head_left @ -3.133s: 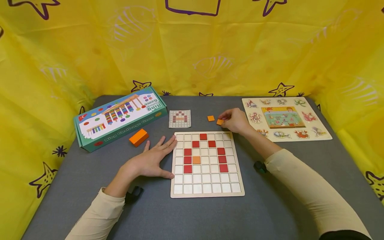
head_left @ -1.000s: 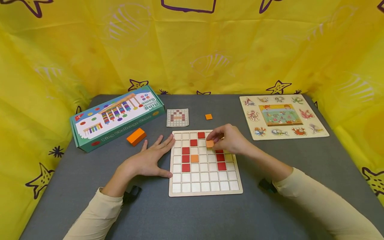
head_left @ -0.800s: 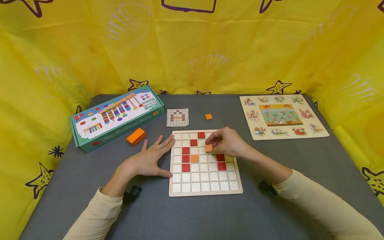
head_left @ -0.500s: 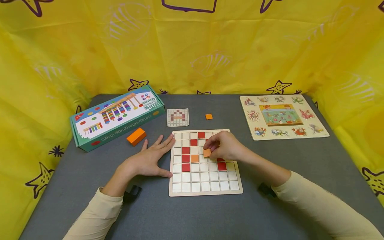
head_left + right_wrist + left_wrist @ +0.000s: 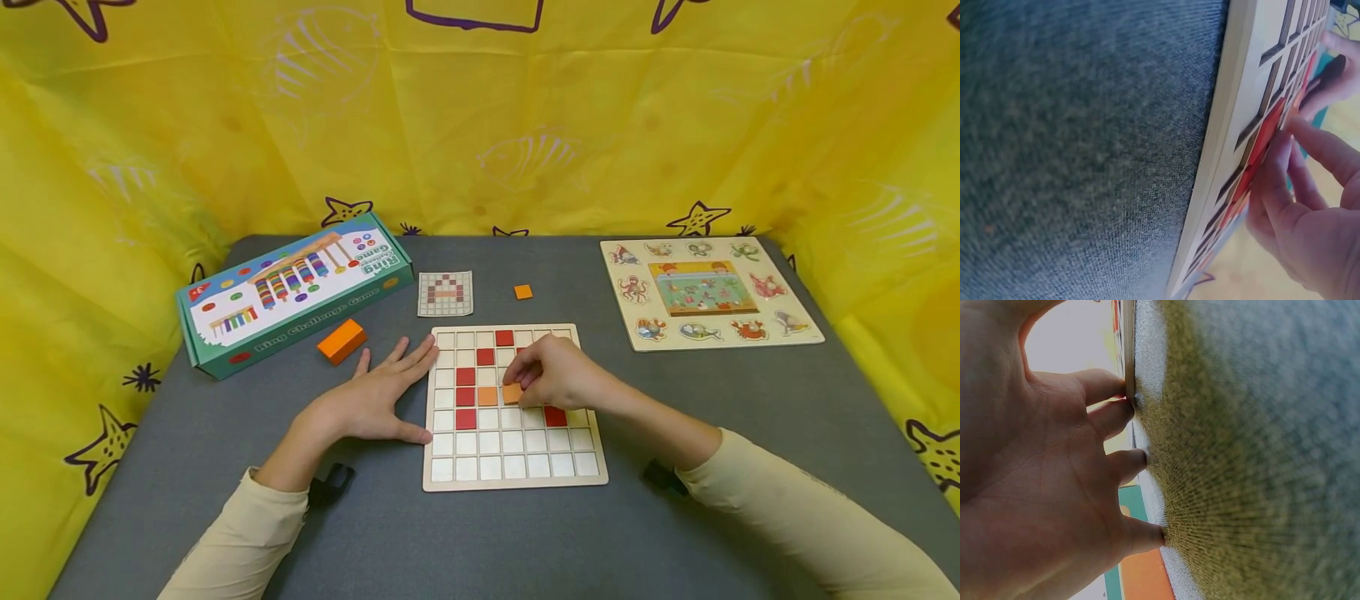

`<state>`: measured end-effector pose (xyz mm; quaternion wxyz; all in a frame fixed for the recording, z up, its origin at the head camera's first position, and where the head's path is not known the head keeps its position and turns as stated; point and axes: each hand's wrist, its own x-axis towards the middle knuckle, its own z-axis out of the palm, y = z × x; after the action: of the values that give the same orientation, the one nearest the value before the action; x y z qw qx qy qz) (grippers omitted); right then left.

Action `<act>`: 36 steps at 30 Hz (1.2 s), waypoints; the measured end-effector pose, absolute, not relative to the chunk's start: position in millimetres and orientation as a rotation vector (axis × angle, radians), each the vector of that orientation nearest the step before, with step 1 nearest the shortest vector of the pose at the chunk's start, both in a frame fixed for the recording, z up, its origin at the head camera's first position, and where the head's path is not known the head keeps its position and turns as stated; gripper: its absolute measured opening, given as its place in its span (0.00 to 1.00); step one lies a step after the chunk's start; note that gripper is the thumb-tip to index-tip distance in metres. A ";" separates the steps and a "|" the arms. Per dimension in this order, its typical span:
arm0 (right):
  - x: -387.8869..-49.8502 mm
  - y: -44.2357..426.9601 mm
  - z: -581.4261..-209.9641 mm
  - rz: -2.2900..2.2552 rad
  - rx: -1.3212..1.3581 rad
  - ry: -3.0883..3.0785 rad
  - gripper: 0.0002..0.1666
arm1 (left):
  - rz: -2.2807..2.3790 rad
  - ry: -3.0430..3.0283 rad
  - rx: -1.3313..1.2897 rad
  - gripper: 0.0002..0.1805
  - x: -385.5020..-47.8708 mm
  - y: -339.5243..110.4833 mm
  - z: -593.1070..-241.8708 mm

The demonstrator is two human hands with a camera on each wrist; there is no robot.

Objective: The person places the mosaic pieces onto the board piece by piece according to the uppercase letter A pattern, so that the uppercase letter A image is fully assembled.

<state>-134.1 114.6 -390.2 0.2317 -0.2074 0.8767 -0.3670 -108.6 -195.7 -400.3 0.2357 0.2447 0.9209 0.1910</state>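
Note:
A wooden grid board (image 5: pixel 517 485) lies on the grey table, with several red tiles (image 5: pixel 466 419) and an orange tile (image 5: pixel 487 396) in its cells. Between thumb and fingertips my right hand (image 5: pixel 558 375) pinches another orange tile (image 5: pixel 512 393), at the cell just right of the placed orange one. Whether it sits fully in the cell cannot be told. My left hand (image 5: pixel 378 400) rests spread on the table, thumb and fingertips touching the board's left edge; the left wrist view shows its fingers (image 5: pixel 1129 465) extended. Some red tiles are partly hidden behind my right hand.
Behind the board lie a small pattern card (image 5: pixel 446 294) and a loose orange tile (image 5: pixel 522 292). An orange block (image 5: pixel 342 342) stands by the green game box (image 5: pixel 296 292) at left. A sea-animal puzzle board (image 5: pixel 712 293) lies at back right.
My right hand took one orange tile from behind the board and carried it over the grid, then down and left to beside the placed orange tile. My left hand stays at the board's edge.

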 end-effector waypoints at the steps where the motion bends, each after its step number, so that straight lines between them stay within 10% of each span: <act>1: -133.9 114.0 -390.6 -1.000 -0.568 2.413 0.15 | 0.524 2.526 0.672 0.68 -108.5 -195.8 -400.5; 36: -127.1 104.6 -387.2 -0.930 -0.534 2.480 0.14 | 0.526 2.526 0.665 0.68 -108.6 -196.1 -401.6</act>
<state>-127.1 104.6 -387.2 0.2180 -0.1927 0.8959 -0.3358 -108.6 -196.1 -401.6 0.2366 0.2425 0.9211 0.1917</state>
